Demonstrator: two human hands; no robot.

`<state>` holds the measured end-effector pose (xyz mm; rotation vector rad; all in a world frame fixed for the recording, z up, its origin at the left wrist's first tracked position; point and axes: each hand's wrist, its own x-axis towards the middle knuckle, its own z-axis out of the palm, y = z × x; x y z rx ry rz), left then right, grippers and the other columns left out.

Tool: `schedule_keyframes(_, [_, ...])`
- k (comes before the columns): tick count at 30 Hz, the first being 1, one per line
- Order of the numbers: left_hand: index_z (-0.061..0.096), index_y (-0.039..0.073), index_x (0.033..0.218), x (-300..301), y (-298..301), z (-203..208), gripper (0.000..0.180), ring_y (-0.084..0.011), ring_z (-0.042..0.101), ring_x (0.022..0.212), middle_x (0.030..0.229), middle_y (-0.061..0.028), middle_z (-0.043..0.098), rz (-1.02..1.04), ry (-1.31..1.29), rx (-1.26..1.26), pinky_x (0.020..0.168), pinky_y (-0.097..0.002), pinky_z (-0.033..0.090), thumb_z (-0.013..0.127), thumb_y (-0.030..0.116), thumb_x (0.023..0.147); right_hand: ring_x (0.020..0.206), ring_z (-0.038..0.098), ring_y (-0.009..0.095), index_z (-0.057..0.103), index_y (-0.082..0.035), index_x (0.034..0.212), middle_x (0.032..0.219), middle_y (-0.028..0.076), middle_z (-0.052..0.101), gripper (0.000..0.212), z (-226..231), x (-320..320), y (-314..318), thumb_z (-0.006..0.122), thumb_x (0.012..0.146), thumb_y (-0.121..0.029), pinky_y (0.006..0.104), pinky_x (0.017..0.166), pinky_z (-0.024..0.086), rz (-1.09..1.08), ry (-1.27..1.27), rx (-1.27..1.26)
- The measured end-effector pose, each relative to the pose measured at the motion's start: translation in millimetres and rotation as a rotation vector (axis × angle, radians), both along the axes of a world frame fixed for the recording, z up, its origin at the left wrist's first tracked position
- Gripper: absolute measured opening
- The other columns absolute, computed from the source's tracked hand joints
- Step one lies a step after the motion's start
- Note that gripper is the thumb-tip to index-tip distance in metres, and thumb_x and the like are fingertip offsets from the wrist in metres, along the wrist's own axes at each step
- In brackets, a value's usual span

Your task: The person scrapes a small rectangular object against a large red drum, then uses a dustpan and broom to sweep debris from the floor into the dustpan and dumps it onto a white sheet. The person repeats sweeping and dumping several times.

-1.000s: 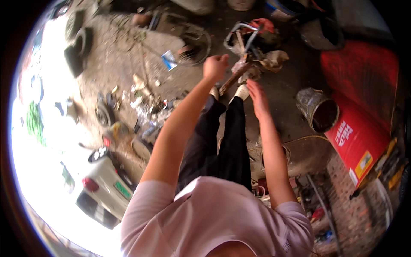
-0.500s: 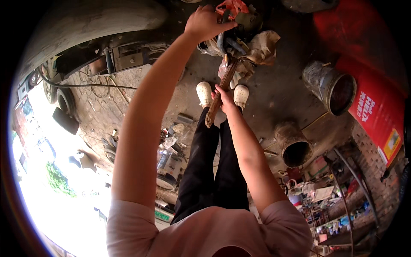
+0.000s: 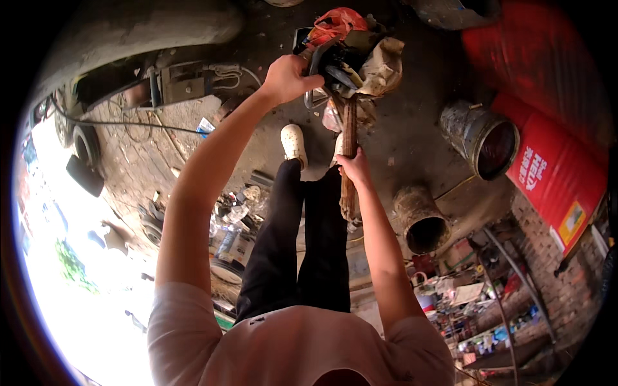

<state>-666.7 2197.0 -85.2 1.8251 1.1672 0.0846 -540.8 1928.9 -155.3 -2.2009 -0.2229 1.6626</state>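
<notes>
My right hand [image 3: 355, 168] is closed round a weathered wooden handle [image 3: 348, 135] that points away from me over my legs. Its far end runs under a heap of rubbish, so the tool's head is hidden. In the heap are a red plastic bag [image 3: 340, 24], crumpled brown paper [image 3: 385, 66] and dark scraps. My left hand [image 3: 290, 78] is at the heap's left side, its fingers curled behind a dark curved edge [image 3: 315, 64] and the thumb pointing right. Whether that edge belongs to the tool cannot be made out.
My pale clogs [image 3: 293, 143] stand on the dirty floor below the handle. To the right are a grimy metal bucket [image 3: 465, 132], a second bucket [image 3: 412, 206] on its side and a red banner [image 3: 553, 170]. A vehicle part [image 3: 187, 87] and a black cable [image 3: 141, 124] are at the left.
The handle has swung more upright and shifted right, with my right hand on it. The heap has come into fuller view, and my left hand has moved down and left to its side.
</notes>
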Motion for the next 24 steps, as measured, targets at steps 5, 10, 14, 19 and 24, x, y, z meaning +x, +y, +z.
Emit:
schedule_keyframes(5, [0.054,-0.004,0.057,-41,-54,47,0.032,-0.0145,0.041,0.044,0.045,-0.0103,0.040,0.352,-0.199,-0.198,0.046,-0.0338,0.037,0.062,0.027,0.059,0.049,0.058,0.017,0.034,0.001,0.124,0.075,0.012,0.060,0.063,69,26,-10,0.066,0.072,-0.016,0.0305,0.043,0.047,0.267,-0.171,0.005])
schedule_keyframes(10, [0.057,-0.003,0.059,-84,-137,84,0.026,-0.0117,0.044,0.045,0.045,-0.0095,0.043,0.643,-0.388,-0.226,0.046,-0.0315,0.039,0.062,0.023,0.060,0.058,0.062,0.022,0.029,0.000,0.128,0.080,0.017,0.060,0.068,150,45,-24,0.065,0.074,-0.018,0.0336,0.053,0.050,0.494,-0.178,-0.086])
schedule_keyframes(14, [0.056,-0.001,0.058,-124,-192,135,0.025,-0.0133,0.048,0.046,0.047,-0.0094,0.048,0.776,-0.460,-0.264,0.047,-0.0312,0.040,0.063,0.023,0.060,0.048,0.056,0.017,0.025,-0.002,0.132,0.078,0.014,0.060,0.072,208,39,-42,0.065,0.075,-0.017,0.0301,0.045,0.047,0.645,-0.237,-0.102])
schedule_keyframes(19, [0.055,-0.001,0.062,-177,-275,199,0.013,-0.0071,0.048,0.053,0.053,-0.0001,0.051,0.938,-0.525,-0.313,0.048,-0.0248,0.039,0.059,0.012,0.065,0.049,0.057,0.016,0.020,-0.002,0.135,0.079,0.014,0.061,0.078,286,2,-53,0.066,0.074,-0.017,0.0296,0.048,0.048,0.913,-0.312,-0.062])
schedule_keyframes(24, [0.051,0.001,0.058,-232,-359,255,0.016,-0.0060,0.046,0.052,0.051,0.0008,0.048,1.165,-0.631,-0.288,0.048,-0.0253,0.037,0.060,0.012,0.066,0.051,0.059,0.017,0.020,-0.001,0.136,0.076,0.013,0.062,0.079,331,-41,-65,0.066,0.074,-0.017,0.0307,0.050,0.048,1.122,-0.270,0.010])
